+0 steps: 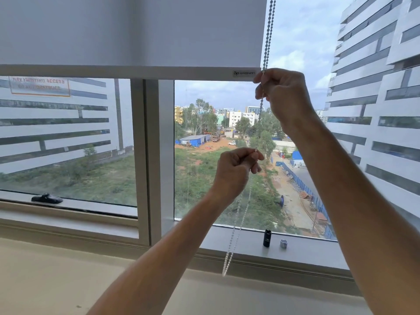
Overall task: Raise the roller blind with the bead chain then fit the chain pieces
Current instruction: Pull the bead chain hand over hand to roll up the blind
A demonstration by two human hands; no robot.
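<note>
Starting at the left, a black window handle point(47, 198) is lying on the lower frame, and the roller blind point(136, 30) is hanging above it with its bottom bar point(136, 72) crossing the upper part of the glass. My left hand point(234, 171) is sitting lower down in front of the middle pane, its fingers point(255, 156) curled closed and pinching what looks like a small white end piece of the bead chain point(268, 37), though it is too tiny to be sure. Below that hand a loop of chain is dangling down past the window sill point(318, 253). My right hand point(281, 96) is gripping the chain just beside the blind's right corner, fingers shut around it. On the sill a black cylinder point(267, 238) and a small grey piece point(283, 243) are standing near each other.
</note>
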